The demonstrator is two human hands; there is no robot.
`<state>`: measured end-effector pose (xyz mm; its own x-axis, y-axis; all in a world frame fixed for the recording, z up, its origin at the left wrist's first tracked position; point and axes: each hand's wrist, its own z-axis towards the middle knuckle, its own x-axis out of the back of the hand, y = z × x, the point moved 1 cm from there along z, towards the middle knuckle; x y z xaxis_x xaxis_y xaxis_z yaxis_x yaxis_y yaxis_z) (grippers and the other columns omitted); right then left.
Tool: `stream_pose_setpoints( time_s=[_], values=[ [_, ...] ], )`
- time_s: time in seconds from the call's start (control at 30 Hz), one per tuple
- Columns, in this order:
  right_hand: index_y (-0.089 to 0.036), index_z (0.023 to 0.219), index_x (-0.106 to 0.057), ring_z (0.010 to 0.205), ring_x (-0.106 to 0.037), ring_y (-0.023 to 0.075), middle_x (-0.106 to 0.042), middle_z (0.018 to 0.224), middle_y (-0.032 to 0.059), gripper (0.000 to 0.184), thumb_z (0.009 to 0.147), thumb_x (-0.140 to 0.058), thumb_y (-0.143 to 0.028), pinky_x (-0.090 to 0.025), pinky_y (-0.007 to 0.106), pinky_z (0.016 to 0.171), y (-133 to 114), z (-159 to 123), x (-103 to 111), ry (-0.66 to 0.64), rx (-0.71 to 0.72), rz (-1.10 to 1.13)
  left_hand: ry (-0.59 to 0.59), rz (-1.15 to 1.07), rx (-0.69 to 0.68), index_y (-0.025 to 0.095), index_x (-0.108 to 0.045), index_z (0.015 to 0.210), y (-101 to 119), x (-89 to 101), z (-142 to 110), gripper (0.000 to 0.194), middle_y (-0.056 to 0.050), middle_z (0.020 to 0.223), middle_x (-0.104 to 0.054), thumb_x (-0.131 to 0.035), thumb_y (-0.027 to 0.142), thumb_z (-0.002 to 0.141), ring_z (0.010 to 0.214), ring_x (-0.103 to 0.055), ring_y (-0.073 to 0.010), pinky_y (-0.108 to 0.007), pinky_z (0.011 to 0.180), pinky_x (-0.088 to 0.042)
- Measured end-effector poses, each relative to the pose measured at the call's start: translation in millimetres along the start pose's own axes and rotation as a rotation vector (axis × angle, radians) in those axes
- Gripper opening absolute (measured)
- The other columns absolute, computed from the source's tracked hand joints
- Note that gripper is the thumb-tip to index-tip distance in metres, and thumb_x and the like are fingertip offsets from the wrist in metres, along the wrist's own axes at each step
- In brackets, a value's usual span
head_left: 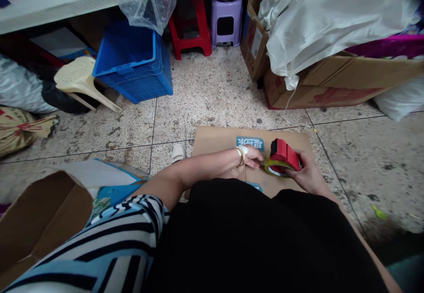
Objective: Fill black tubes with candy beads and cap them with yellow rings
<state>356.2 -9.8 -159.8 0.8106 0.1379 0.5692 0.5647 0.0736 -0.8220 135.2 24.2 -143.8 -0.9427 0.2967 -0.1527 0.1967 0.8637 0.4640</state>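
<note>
A red tape dispenser [287, 152] with a black end and a yellowish roll of tape is in my right hand [308, 174], whose fingers wrap its right side. It is above the right part of a flat brown cardboard box [215, 140] with blue printing on its top. My left hand [253, 155], with bracelets at the wrist, is over the middle of the cardboard. Its fingers stretch toward the tape roll, close to its left edge. Whether the fingertips touch the tape is too small to make out. My dark clothing hides the near side of the cardboard.
A blue crate [135, 79], a cream stool [77, 77], a red stool [194, 43] and a purple stool [227, 15] stand ahead. Cardboard cartons [331, 88] under white plastic sacking [331, 19] are at right. An open carton [43, 213] is at near left.
</note>
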Motion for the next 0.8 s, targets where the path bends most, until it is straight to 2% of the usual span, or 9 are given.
stream_pose_setpoints(
  time_s=[0.17, 0.33, 0.47, 0.57, 0.67, 0.8],
  values=[
    [-0.019, 0.115, -0.056, 0.088, -0.062, 0.0254, -0.065, 0.101, 0.0064, 0.056, 0.065, -0.074, -0.036, -0.05, 0.037, 0.082, -1.7, -4.6, 13.2, -0.112, -0.035, -0.074, -0.117, -0.064, -0.092, 0.01, -0.054, 0.07, 8.5, 2.3, -25.9, 0.015, -0.007, 0.062, -0.063, -0.054, -0.003, 0.079, 0.062, -0.067, -0.0169, -0.03, 0.068, -0.057],
    [-0.022, 0.11, -0.057, 0.088, -0.062, 0.0243, -0.066, 0.098, 0.004, 0.051, 0.062, -0.073, -0.029, -0.052, 0.035, 0.082, -6.4, -6.6, 32.9, -0.145, -0.114, 0.0, -0.185, -0.083, -0.161, 0.011, -0.055, 0.077, 16.6, -2.5, -42.7, 0.016, -0.006, 0.063, -0.065, -0.07, 0.007, 0.075, 0.061, -0.069, -0.0187, -0.032, 0.065, -0.059],
    [-0.021, 0.105, -0.058, 0.087, -0.063, 0.0245, -0.067, 0.097, 0.0038, 0.048, 0.061, -0.077, -0.03, -0.053, 0.038, 0.084, -12.9, -16.5, 57.1, -0.153, -0.215, 0.143, -0.257, -0.091, -0.201, 0.011, -0.056, 0.078, 27.7, -14.3, -45.7, 0.022, -0.007, 0.065, -0.067, -0.077, 0.016, 0.074, 0.061, -0.07, -0.0194, -0.032, 0.063, -0.059],
    [-0.021, 0.112, -0.056, 0.09, -0.065, 0.0255, -0.068, 0.101, 0.0057, 0.055, 0.064, -0.08, -0.033, -0.053, 0.042, 0.086, -18.1, -27.1, 68.2, -0.13, -0.279, 0.336, -0.288, -0.102, -0.217, 0.01, -0.058, 0.078, 35.1, -19.7, -44.2, 0.022, -0.007, 0.066, -0.068, -0.078, 0.02, 0.074, 0.062, -0.07, -0.0186, -0.031, 0.063, -0.06],
    [-0.022, 0.115, -0.055, 0.092, -0.065, 0.0262, -0.069, 0.104, 0.0063, 0.063, 0.061, -0.084, -0.035, -0.053, 0.044, 0.089, -20.0, -33.6, 70.2, -0.098, -0.303, 0.434, -0.289, -0.105, -0.209, 0.01, -0.059, 0.075, 36.3, -19.5, -42.8, 0.022, -0.007, 0.065, -0.068, -0.079, 0.02, 0.074, 0.063, -0.07, -0.0184, -0.031, 0.064, -0.06],
    [-0.021, 0.107, -0.056, 0.094, -0.066, 0.0276, -0.068, 0.105, 0.0068, 0.062, 0.057, -0.087, -0.04, -0.054, 0.042, 0.088, -19.5, -32.5, 67.8, -0.097, -0.28, 0.449, -0.276, -0.108, -0.199, 0.01, -0.058, 0.071, 31.8, -16.3, -43.8, 0.024, -0.007, 0.064, -0.067, -0.079, 0.019, 0.073, 0.062, -0.069, -0.0181, -0.032, 0.064, -0.06]
  ],
)
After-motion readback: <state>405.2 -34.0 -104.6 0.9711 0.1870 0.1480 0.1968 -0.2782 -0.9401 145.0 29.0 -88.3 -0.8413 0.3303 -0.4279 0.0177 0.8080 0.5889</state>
